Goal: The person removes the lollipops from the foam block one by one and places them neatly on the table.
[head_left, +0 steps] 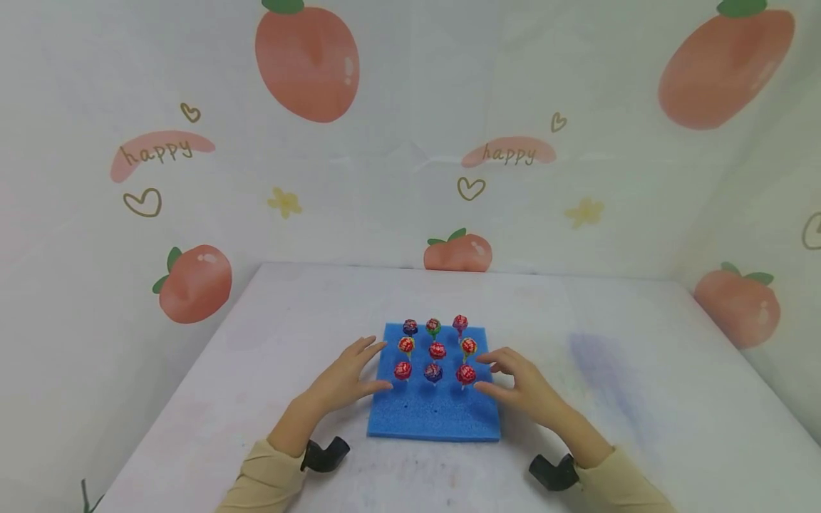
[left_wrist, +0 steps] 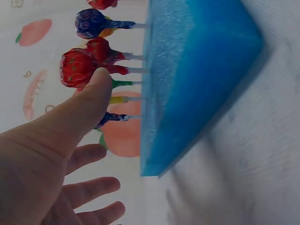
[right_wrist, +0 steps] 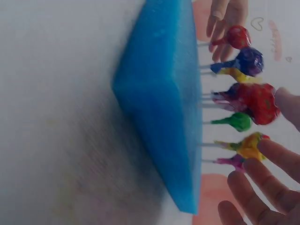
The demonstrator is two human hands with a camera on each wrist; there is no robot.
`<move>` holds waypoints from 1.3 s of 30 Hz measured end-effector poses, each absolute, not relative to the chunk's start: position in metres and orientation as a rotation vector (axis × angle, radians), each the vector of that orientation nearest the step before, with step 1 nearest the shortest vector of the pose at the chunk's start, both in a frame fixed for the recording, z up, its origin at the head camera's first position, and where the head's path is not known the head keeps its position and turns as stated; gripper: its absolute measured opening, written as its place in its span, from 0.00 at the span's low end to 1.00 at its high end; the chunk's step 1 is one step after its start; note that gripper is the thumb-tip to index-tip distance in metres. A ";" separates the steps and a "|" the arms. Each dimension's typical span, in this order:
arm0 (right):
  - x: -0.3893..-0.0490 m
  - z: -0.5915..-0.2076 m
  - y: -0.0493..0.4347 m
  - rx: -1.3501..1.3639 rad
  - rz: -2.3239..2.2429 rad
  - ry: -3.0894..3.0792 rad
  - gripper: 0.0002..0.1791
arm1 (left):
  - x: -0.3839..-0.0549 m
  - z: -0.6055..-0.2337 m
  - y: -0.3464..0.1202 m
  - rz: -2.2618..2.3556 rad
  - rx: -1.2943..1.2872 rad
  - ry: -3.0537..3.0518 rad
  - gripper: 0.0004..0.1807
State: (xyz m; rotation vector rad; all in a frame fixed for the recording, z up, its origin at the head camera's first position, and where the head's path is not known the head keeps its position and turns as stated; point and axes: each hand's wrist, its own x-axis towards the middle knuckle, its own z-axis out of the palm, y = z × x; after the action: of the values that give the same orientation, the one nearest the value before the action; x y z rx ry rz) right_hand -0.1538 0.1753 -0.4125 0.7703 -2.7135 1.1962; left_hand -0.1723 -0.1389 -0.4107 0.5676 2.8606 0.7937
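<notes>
From the head camera, I see a blue foam block (head_left: pixel 432 425) lying flat on a white counter (head_left: pixel 218 427), with nine lollipops (head_left: pixel 437 350) standing on their sticks in three rows of three. In the row nearest the person, a red lollipop (head_left: pixel 402 370) stands on the left, a bluish-purple lollipop (head_left: pixel 432 372) in the middle, and another red one on the right. In front of that row two small holes (head_left: pixel 435 411) show in the foam. The left hand (head_left: pixel 340 377) reaches over the block's left edge and the right hand (head_left: pixel 522 382) over its right edge; each grip is apart, thumb away from fingers, nothing held. Tan sleeves (head_left: pixel 264 474) cover the forearms, and a black fitting (head_left: pixel 327 454) sits by each wrist. Behind, a pale backdrop (head_left: pixel 385 192) carries printed fruit, hearts and the word "happy".

From the left wrist, the scene lies sideways, sticks running out of the foam. The left thumb's tip overlaps a red wrapper; I can't tell whether it touches. The other fingers are spread well below it, clear of the block.

From the right wrist, the right thumb's tip is right by a large red lollipop, and a finger overlaps a yellow wrapper, contact unclear. The fingers are spread. Past the block, the left hand's fingers show behind a red lollipop.
</notes>
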 end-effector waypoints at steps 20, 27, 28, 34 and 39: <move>-0.155 -0.430 0.153 0.699 1.256 -2.823 0.12 | -0.171 -0.428 -0.135 0.801 0.535 2.794 0.45; -0.156 -0.429 0.152 0.687 1.206 -2.865 0.07 | -0.171 -0.429 -0.134 0.808 0.531 2.788 0.42; -0.156 -0.429 0.152 0.692 1.201 -2.868 0.07 | -0.171 -0.430 -0.135 0.813 0.527 2.784 0.42; -0.155 -0.427 0.153 0.726 1.187 -2.852 0.05 | -0.173 -0.430 -0.134 0.846 0.498 2.765 0.42; -0.157 -0.428 0.152 0.701 1.178 -2.851 0.04 | -0.173 -0.429 -0.133 0.867 0.487 2.755 0.42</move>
State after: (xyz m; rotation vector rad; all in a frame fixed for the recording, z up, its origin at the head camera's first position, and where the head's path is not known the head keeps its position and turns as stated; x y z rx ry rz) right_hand -0.1566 0.1518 -0.4278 0.7011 -2.8510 1.1780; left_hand -0.1734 -0.1330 -0.4295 0.4865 2.7547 0.8669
